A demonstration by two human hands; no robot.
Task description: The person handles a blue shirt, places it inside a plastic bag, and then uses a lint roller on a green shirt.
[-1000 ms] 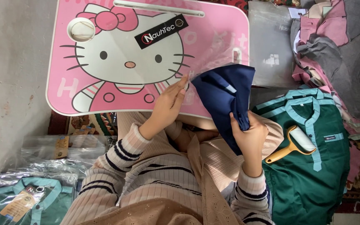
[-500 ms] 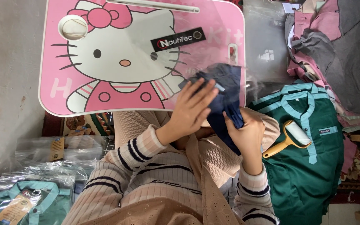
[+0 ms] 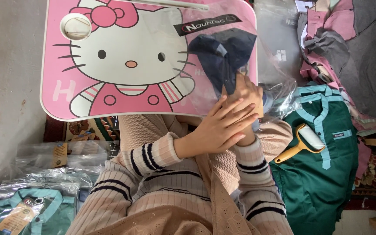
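A folded navy garment (image 3: 220, 54) lies on the right part of a pink lap table (image 3: 51, 89) printed with a cartoon cat. A clear plastic bag (image 3: 279, 93) surrounds it and spills off the table's right edge. My right hand (image 3: 248, 93) grips the garment's near end at the table edge. My left hand (image 3: 223, 126) lies flat across my right wrist, fingers stretched out and close together, holding nothing that I can see. Both sleeves are beige with dark stripes.
A lint roller with a yellow handle (image 3: 303, 141) rests on a green shirt (image 3: 323, 178) spread at the right. Bagged teal shirts (image 3: 31, 204) are stacked at the lower left. A pile of grey and pink clothes (image 3: 349, 48) sits at the upper right.
The navy garment went from being held up in front of me to lying on the table's right part inside the plastic. My left hand slid off it onto my right wrist.
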